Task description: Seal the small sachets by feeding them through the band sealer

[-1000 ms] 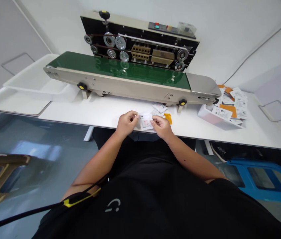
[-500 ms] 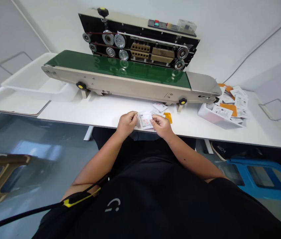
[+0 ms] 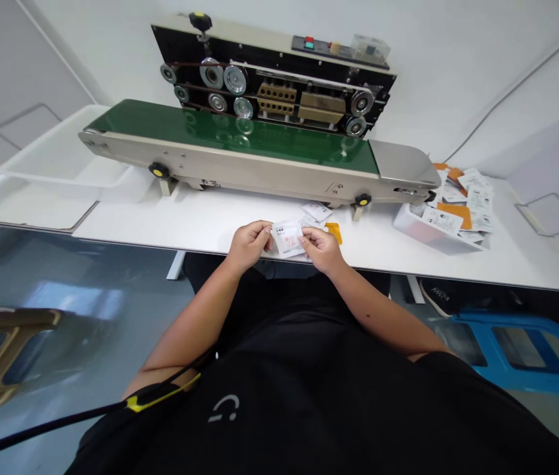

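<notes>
A small white printed sachet (image 3: 288, 240) with reddish marks is stretched between my two hands, just above the table's front edge. My left hand (image 3: 250, 245) pinches its upper left corner between thumb and fingers. At its right edge my right hand (image 3: 322, 249) grips it the same way. Behind the sachet, more white packets (image 3: 317, 211) lie on the table, partly covered by it and by my right hand. An orange packet (image 3: 333, 232) sits just beyond my right fingers.
A band sealing machine (image 3: 274, 79) with a green conveyor belt (image 3: 220, 135) spans the table's back. On the right stands a white bin (image 3: 438, 231) heaped with white and orange packets. A translucent tray (image 3: 57, 165) is at left. A blue stool (image 3: 531, 349) stands below right.
My left hand has shifted very slightly left, and the sachet's upper left corner with it. The view has moved a little. Both hands keep their hold.
</notes>
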Motion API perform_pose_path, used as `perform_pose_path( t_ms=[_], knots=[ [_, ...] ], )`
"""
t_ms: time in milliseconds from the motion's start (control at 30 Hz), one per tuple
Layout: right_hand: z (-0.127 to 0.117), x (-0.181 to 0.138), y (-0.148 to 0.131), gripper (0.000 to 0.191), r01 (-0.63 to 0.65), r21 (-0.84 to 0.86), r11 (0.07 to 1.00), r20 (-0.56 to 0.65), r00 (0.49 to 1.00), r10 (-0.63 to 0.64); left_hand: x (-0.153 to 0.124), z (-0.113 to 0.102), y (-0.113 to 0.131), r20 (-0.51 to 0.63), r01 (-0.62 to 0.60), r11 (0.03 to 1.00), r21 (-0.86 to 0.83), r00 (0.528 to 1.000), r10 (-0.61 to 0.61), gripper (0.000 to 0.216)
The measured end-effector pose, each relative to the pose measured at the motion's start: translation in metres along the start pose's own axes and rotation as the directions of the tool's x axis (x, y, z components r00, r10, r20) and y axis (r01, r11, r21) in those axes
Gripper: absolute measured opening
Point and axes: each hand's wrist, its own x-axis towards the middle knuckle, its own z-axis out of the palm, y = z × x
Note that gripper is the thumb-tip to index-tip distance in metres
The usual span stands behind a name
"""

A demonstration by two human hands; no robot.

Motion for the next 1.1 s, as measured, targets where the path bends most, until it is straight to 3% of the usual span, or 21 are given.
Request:
perform_pose_path(
  t_ms=[133,400,600,933,1100],
  knots=[
    [0.000,0.000,0.000,0.039,0.006,-0.012,1.000,0.005,1.000,-0.006,0.001,0.000,-0.006,-0.003,-0.020,1.000,-0.017,1.000,0.020,0.028],
    [0.001,-0.001,-0.003,0.039,0.047,-0.071,0.996,0.025,0.999,-0.046,0.006,0.004,-0.016,-0.129,-0.045,0.999,-0.006,0.991,0.044,0.027],
    [0.001,-0.002,-0.008,0.036,0.027,-0.067,0.997,0.039,0.999,-0.025,0.005,0.000,-0.009,-0.078,-0.011,1.000,-0.027,0.997,0.009,0.032],
    [0.003,-0.006,-0.020,0.035,0.134,-0.167,0.977,0.018,0.991,-0.132,0.003,-0.007,-0.003,0.053,-0.009,1.000,0.013,0.999,0.008,0.034],
    [0.000,-0.002,-0.015,0.034,0.177,-0.138,0.975,0.008,0.984,-0.177,0.006,-0.008,-0.005,0.082,-0.009,1.000,0.011,0.997,0.008,0.033]
  ],
)
